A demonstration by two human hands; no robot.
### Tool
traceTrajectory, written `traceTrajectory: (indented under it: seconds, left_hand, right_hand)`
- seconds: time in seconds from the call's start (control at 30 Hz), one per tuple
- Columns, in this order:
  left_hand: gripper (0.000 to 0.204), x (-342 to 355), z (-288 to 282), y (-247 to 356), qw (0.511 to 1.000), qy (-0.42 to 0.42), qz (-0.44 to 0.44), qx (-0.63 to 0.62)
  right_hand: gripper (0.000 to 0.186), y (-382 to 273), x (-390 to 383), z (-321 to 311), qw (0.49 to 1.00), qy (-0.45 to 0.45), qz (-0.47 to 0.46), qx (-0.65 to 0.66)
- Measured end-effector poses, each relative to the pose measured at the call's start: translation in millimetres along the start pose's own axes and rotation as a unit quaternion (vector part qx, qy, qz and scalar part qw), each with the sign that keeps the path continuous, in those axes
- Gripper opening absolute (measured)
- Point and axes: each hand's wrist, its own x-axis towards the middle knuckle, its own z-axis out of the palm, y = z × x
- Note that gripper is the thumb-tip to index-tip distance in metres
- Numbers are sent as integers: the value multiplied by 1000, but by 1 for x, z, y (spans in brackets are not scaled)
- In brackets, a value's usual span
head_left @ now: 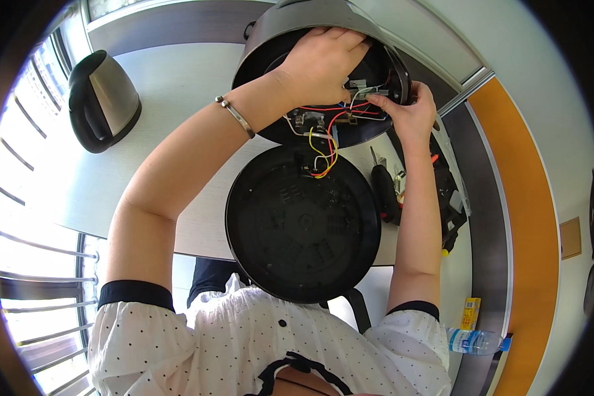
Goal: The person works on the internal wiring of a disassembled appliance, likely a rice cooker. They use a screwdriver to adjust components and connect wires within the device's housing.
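Note:
A grey, round electric cooker housing (371, 28) lies tipped at the top of the table, its wired inside facing me. My left hand (327, 58) reaches into it, fingers spread against the inside and thumb near a metal bracket. My right hand (416, 113) grips the housing's right edge by the dark handle (400, 78), thumb on the metal part inside. Red, white and yellow wires (332, 135) run from the housing to a round black base cover (303, 237), which lies nearer me and overhangs the table's front edge.
A steel kettle (115, 92) with a black handle stands at the left. Right of the cover lie a black-handled screwdriver (384, 188) and a dark tool case (450, 195). A water bottle (475, 341) and a yellow box (470, 313) are at lower right.

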Motion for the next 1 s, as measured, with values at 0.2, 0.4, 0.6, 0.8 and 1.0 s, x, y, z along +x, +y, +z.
traceTrajectory:
  seconds: [0.2,0.4,0.6,0.8,1.0]
  left_hand:
    - [62,4,4,4,999,5,-23,27]
    - [50,6,10,4,999,27,-30,11]
    - [53,8,11,4,1000,1,-13,28]
    - [60,9,8,4,998,-29,9,55]
    - [61,8,11,4,999,-36,-23,24]
  right_hand:
    - [70,4,1,3,1000,11,-3,11]
    - [69,5,1,4,1000,14,-1,25]
    - [66,8,-1,4,998,4,17,61]
    - [63,6,-2,2,995,-14,46,87]
    - [64,-3,-1,-1,996,-16,55,69]
